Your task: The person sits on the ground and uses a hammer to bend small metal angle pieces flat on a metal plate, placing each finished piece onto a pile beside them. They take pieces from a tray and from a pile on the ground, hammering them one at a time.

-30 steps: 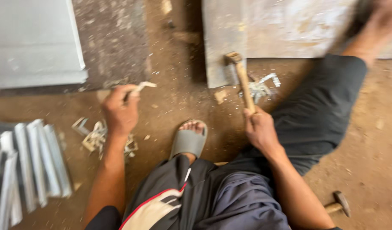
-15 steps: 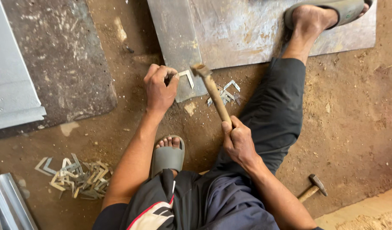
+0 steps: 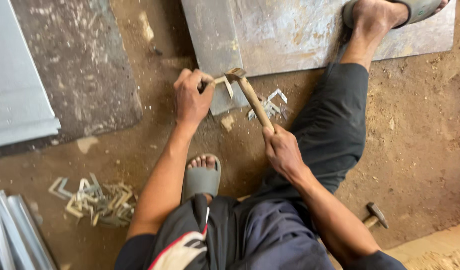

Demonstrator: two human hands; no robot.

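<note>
Moved closer to the plate edge since half a second ago, left hand (image 3: pixel 191 97) pinching small bent metal piece (image 3: pixel 224 82) against steel plate (image 3: pixel 300 35), right hand (image 3: pixel 281 150) closed around hammer (image 3: pixel 250 95); risk of hitting fingers, being so near.

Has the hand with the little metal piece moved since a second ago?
Yes. The left hand has carried the metal piece away from the scrap pile to the steel plate edge, beside the hammer.
</note>
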